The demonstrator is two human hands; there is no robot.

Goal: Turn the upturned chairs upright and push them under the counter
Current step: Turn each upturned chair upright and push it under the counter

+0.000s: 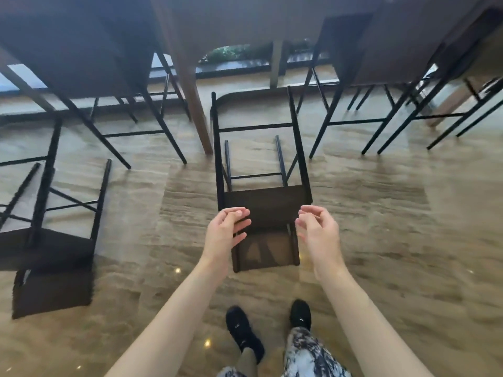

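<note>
A dark chair (265, 198) with thin black legs lies tipped over on the floor just in front of me. Its legs point away toward the counter (245, 20) and its backrest (265, 253) is nearest my feet. My left hand (226, 229) and my right hand (317, 227) hover just above the seat's near corners. Their fingers are loosely curled and hold nothing. A second tipped chair (54, 248) lies at the left, legs pointing up and away.
Upright chairs stand tucked under the counter at the left (89, 58) and the right (351, 50). A slanted wooden counter leg (190, 91) stands between them, beside the tipped chair's feet. My two black shoes (242, 330) are on the glossy tan floor.
</note>
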